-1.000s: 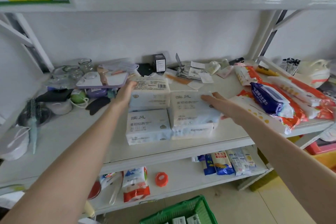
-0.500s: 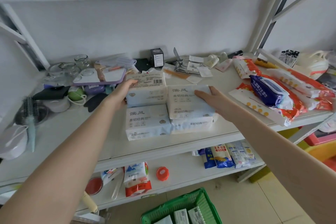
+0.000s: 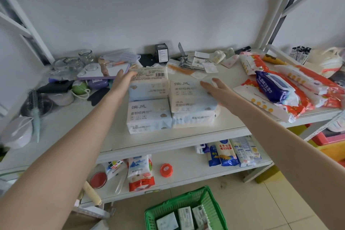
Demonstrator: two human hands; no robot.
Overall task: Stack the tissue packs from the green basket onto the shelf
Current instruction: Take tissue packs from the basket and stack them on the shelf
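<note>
White plastic-wrapped tissue packs [image 3: 192, 99] sit in a tight block on the middle shelf [image 3: 168, 144]: two side by side at the back left and front left, and a two-high pile on the right. The left hand [image 3: 122, 82] lies flat against the left end of the rear pack [image 3: 148, 84], fingers straight, apparently to keep it square against its neighbours. The right hand [image 3: 220, 89] hovers at the right edge of the top pack on the pile, fingers spread and relaxed, gripping nothing; whether it touches the wrapper I cannot tell. Both hands seem placed to steady and line up the block rather than to lift anything.

Down on the floor, the green basket [image 3: 212, 209] holds at least three more packs, so the job looks only partly done. Red-and-blue wet-wipe bags [image 3: 276, 87] crowd the shelf just right of the pile, and jars [image 3: 85, 56] and a hairbrush [image 3: 36, 106] take up the left, which likely explains why the packs are kept compact in the middle.
</note>
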